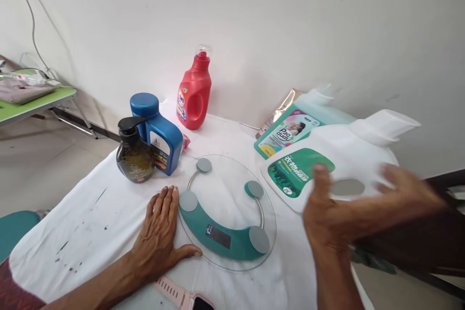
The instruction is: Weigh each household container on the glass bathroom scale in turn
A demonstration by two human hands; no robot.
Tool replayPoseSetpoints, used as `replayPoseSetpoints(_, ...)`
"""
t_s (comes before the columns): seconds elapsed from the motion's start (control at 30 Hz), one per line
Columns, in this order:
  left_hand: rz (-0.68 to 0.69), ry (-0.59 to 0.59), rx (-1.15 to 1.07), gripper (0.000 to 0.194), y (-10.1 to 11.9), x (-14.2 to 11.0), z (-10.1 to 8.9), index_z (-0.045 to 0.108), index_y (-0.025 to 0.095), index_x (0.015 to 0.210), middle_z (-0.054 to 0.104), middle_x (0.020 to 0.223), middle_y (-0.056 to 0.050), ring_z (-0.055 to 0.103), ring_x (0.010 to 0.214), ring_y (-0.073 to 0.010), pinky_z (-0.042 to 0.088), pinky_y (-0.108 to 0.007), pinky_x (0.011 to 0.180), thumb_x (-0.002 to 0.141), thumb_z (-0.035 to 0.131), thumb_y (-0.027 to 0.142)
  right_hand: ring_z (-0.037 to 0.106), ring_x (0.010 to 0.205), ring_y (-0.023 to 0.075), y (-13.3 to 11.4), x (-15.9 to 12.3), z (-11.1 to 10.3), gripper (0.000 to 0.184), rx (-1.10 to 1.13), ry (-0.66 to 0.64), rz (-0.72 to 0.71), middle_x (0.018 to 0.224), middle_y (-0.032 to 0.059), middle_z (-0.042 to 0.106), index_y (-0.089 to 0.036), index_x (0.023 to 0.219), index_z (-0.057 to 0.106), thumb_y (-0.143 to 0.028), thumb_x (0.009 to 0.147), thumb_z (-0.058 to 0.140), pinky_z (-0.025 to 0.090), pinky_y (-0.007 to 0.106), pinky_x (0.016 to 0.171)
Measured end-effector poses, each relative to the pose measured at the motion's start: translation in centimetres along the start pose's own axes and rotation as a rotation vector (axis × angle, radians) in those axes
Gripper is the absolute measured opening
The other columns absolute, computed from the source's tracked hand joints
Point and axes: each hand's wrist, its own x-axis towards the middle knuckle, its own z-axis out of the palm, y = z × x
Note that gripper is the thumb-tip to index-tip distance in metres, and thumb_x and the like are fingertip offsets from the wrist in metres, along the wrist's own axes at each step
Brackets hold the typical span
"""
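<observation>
My left hand [156, 235] lies flat on the white cloth, its fingers stretched out and its thumb at the rim of a round glass bathroom scale [196, 220]. The scale has a teal band and a small display whose reading I cannot make out. On the right, my right hand [339, 213] is blurred, thumb and fingers spread, in front of a white laundry disinfectant jug [337, 143] with a green label. That jug stands tilted beside the scale. Whether the fingers touch it is unclear. Behind it is a light-green detergent bottle [290, 131], partly hidden.
A red detergent bottle [194, 94] stands near the wall. At the left are a blue bottle [163, 133] and a dark pump bottle [134, 160]. A pink watch [181, 295] lies at the front edge. A green table [43, 104] stands far left.
</observation>
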Motion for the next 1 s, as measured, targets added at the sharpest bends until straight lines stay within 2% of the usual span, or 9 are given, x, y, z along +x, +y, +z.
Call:
replayPoseSetpoints(0.03, 0.000, 0.004, 0.000, 0.131, 0.0, 0.0, 0.1, 0.002, 0.009, 0.169, 0.047, 0.159, -0.028, 0.043, 0.148, -0.0448, 0.030, -0.058, 0.119, 0.080, 0.053, 0.091, 0.057, 0.117, 0.0390, -2.0, -0.2, 1.6, 0.051, 0.041, -0.079, 0.027, 0.124, 0.0130, 0.058, -0.029, 0.129, 0.057, -0.045, 0.086, 0.078, 0.045, 0.068, 0.102)
replayPoseSetpoints(0.1, -0.004, 0.014, 0.000, 0.131, 0.0, -0.1, 0.2, 0.001, 0.008, 0.169, 0.046, 0.160, -0.029, 0.042, 0.149, -0.0454, 0.030, -0.058, 0.119, 0.081, 0.052, 0.091, 0.066, 0.099, 0.0285, -6.0, -0.7, 5.8, 0.027, 0.260, -0.407, 0.118, 0.111, 0.0078, 0.067, -0.026, 0.115, 0.061, -0.042, 0.095, 0.069, 0.058, 0.051, 0.086)
replayPoseSetpoints(0.17, -0.004, 0.019, 0.007, 0.131, 0.0, -0.1, 0.2, 0.000, 0.006, 0.169, 0.046, 0.160, -0.029, 0.042, 0.149, -0.0454, 0.029, -0.057, 0.120, 0.082, 0.050, 0.091, 0.067, 0.108, 0.0277, -9.2, -1.4, 10.7, 0.030, 0.431, -0.608, 0.144, 0.118, 0.0095, 0.069, -0.025, 0.120, 0.061, -0.038, 0.094, 0.069, 0.059, 0.047, 0.089)
replayPoseSetpoints(0.23, -0.002, 0.022, 0.023, 0.131, 0.0, -0.1, 0.2, 0.000, 0.005, 0.168, 0.047, 0.159, -0.029, 0.043, 0.149, -0.0451, 0.029, -0.056, 0.120, 0.082, 0.048, 0.092, 0.064, 0.121, 0.0302, -11.3, -2.0, 15.1, 0.045, 0.517, -0.785, 0.154, 0.133, 0.0138, 0.066, -0.023, 0.132, 0.060, -0.032, 0.089, 0.072, 0.054, 0.051, 0.103)
replayPoseSetpoints(0.37, 0.000, 0.031, 0.043, 0.133, 0.1, -0.1, 0.2, -0.001, 0.004, 0.168, 0.049, 0.158, -0.029, 0.045, 0.148, -0.0442, 0.025, -0.054, 0.121, 0.081, 0.044, 0.094, 0.052, 0.140, 0.0336, -12.7, -2.5, 20.6, 0.066, 0.590, -1.015, 0.147, 0.146, 0.0185, 0.058, -0.017, 0.145, 0.057, -0.021, 0.080, 0.072, 0.043, 0.053, 0.118)
replayPoseSetpoints(0.53, -0.010, 0.028, 0.029, 0.134, 0.1, -0.1, 0.3, -0.002, 0.003, 0.168, 0.050, 0.158, -0.027, 0.044, 0.150, -0.0429, 0.022, -0.053, 0.123, 0.081, 0.041, 0.095, 0.062, 0.129, 0.0295, -12.0, -2.4, 22.4, 0.065, 0.682, -1.199, 0.121, 0.142, 0.0097, 0.065, -0.026, 0.145, 0.061, -0.030, 0.082, 0.074, 0.053, 0.047, 0.108)
replayPoseSetpoints(0.63, -0.016, 0.024, 0.028, 0.133, 0.2, -0.1, 0.3, -0.001, 0.004, 0.168, 0.049, 0.159, -0.026, 0.043, 0.150, -0.0427, 0.022, -0.053, 0.123, 0.081, 0.041, 0.095, 0.064, 0.128, 0.0301, -12.0, -2.5, 22.7, 0.066, 0.712, -1.241, 0.136, 0.144, 0.0100, 0.065, -0.027, 0.150, 0.057, -0.038, 0.086, 0.073, 0.055, 0.047, 0.105)
replayPoseSetpoints(0.8, -0.018, 0.030, 0.038, 0.132, 0.4, 0.1, 0.1, 0.002, 0.003, 0.168, 0.050, 0.158, -0.027, 0.043, 0.150, -0.0426, 0.021, -0.053, 0.123, 0.081, 0.041, 0.095, 0.060, 0.136, 0.0324, -12.3, -2.1, 23.6, 0.069, 0.722, -1.237, 0.096, 0.149, 0.0095, 0.062, -0.027, 0.150, 0.057, -0.041, 0.085, 0.075, 0.049, 0.050, 0.113)
replayPoseSetpoints(1.0, -0.016, 0.043, 0.052, 0.132, 0.4, 0.2, 0.0, 0.003, 0.003, 0.168, 0.051, 0.158, -0.026, 0.045, 0.149, -0.0418, 0.021, -0.052, 0.123, 0.081, 0.040, 0.096, 0.047, 0.145, 0.0374, -10.8, -1.3, 25.1, 0.075, 0.587, -1.210, 0.057, 0.154, 0.0183, 0.054, -0.016, 0.152, 0.053, -0.041, 0.084, 0.071, 0.038, 0.057, 0.121)
